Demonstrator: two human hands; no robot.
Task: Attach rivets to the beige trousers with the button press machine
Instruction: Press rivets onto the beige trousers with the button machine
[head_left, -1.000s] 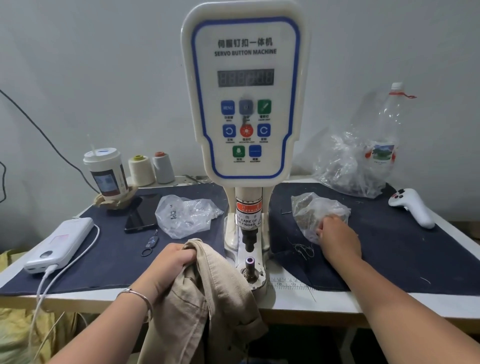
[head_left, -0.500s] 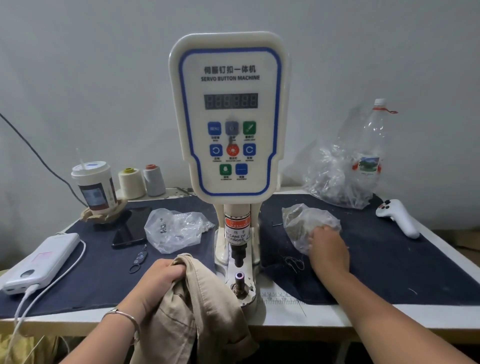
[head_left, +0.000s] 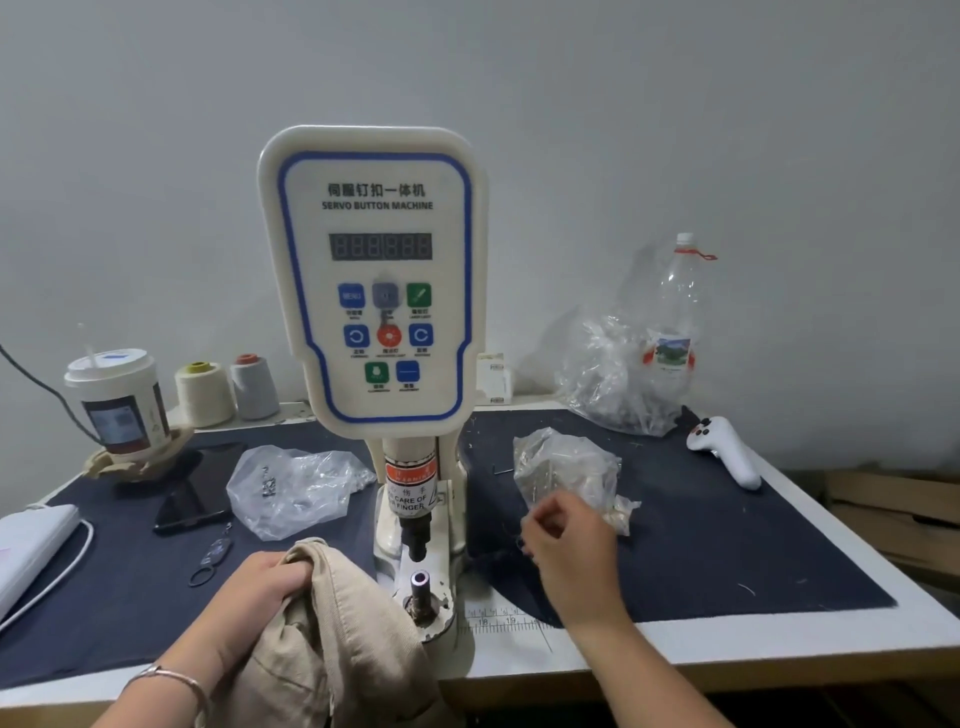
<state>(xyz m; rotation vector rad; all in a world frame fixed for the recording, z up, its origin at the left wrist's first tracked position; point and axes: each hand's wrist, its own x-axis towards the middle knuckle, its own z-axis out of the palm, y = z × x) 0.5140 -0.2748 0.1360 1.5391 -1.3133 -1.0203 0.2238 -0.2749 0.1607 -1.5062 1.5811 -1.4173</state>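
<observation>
Power bank (head_left: 31, 545) cut off left; trousers (head_left: 332, 649) below.

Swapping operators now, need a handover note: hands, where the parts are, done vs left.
Left hand grips the beige trousers, bunched beside the lower die of the button machine, not yet over it.
Right hand is in front of the small plastic bag on the dark mat, fingers curled; whether it pinches a rivet cannot be seen.
Second plastic bag lies left of the machine.
Done: no rivet visible on the cloth.
Left: load a rivet, lay the fabric over the die, press, repeat.
</observation>
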